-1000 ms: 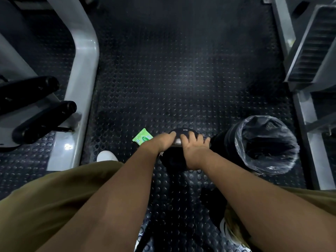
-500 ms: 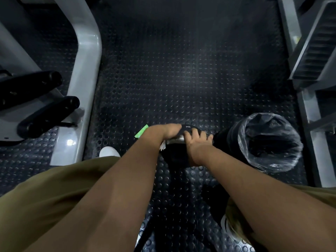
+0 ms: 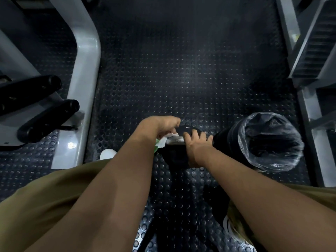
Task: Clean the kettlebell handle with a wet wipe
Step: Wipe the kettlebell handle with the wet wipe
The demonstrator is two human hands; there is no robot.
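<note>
Kettlebell (image 3: 174, 157): black, stands on studded rubber floor (image 3: 181, 70) btwn the person's knees, just left of a lined bin (image 3: 225, 140). Its metal handle (image 3: 175, 140) runs left-right, w/ both hands on it.

Left hand (image 3: 161, 125): at left end of handle, fingers curled, clutching a white wet wipe (image 3: 164, 140) against the metal. Wipe bunches out below the hand and touches the handle.

Right hand (image 3: 195, 142): at right end of handle, fingers wrapped over the bar from the near side, grasping it. Bare strip of handle shows btwn the two hands.

Green wipe pack (image 3: 156, 145): only a sliver visible, on the floor beside left forearm, rest hidden.

Grey machine frame (image 3: 85, 70) stands well apart to the left.

Vs 1 s ago: wipe now plainly visible under left hand, prev. barely seen. Green pack, then in open view left of the hand, is now mostly covered by the forearm. Right hand grip and kettlebell position unchanged
</note>
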